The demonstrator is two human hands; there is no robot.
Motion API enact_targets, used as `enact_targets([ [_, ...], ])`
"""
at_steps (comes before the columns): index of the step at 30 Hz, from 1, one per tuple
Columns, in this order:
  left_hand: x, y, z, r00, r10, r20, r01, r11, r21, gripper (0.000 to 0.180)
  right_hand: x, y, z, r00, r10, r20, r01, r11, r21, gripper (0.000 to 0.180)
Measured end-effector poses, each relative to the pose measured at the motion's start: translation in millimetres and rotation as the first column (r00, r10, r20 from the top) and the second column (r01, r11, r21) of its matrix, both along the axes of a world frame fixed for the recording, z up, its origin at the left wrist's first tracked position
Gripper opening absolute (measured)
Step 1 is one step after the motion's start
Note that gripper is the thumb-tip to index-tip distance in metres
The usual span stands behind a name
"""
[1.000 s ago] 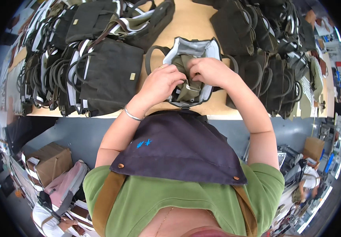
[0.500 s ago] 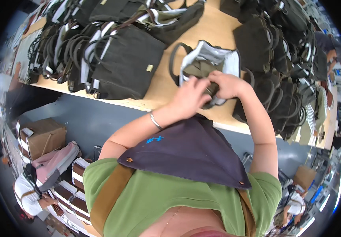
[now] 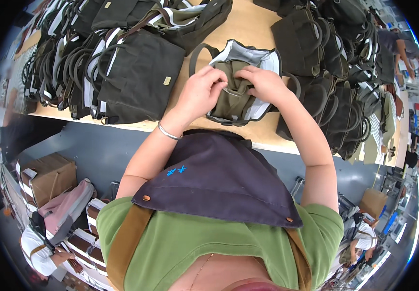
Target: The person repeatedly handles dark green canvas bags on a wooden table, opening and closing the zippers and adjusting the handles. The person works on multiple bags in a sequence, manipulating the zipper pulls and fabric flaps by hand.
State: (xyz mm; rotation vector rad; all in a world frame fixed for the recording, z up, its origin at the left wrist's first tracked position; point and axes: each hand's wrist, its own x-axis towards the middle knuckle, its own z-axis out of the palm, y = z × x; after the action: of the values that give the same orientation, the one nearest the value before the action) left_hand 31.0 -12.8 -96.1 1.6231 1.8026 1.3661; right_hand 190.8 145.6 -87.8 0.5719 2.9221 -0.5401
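Since a second ago both hands have stayed on the open olive bag [image 3: 233, 92], at 12 o'clock on the wooden surface [image 3: 248, 29]. Left hand [image 3: 200, 92] and right hand [image 3: 266, 85] now pinch its folded strap, the grip pressed together, so the tucking continues.

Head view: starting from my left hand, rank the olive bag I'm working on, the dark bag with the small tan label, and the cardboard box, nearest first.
1. Olive bag, under the left hand, table centre.
2. Dark bag with tan label, on the table further left.
3. Cardboard box, below the table, lower left.
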Motion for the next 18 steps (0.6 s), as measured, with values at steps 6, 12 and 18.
enact_targets([
  [6, -8.6, -3.5, -9.0, 0.991, 0.128, -0.034, -0.127, 0.991, 0.032, 0.007, -6.8, 21.4, -7.5, 0.998, 0.016, 0.058, -0.021, 0.995, 0.095, 0.016],
  [12, 17.6, -8.9, 12.7, 0.897, 0.267, -0.353, -0.272, 0.962, 0.037, 0.042, -7.2, 21.4, 27.9, 1.0, 0.006, 0.009, -0.004, 0.976, -0.219, 0.012],
  [18, 67.6, -31.0, -23.5, 0.95, -0.106, -0.294, 0.09, 0.994, -0.066, 0.029, -11.8, 2.4, 27.5, 0.97, -0.105, 0.219, 0.2, 0.855, -0.478, 0.014],
])
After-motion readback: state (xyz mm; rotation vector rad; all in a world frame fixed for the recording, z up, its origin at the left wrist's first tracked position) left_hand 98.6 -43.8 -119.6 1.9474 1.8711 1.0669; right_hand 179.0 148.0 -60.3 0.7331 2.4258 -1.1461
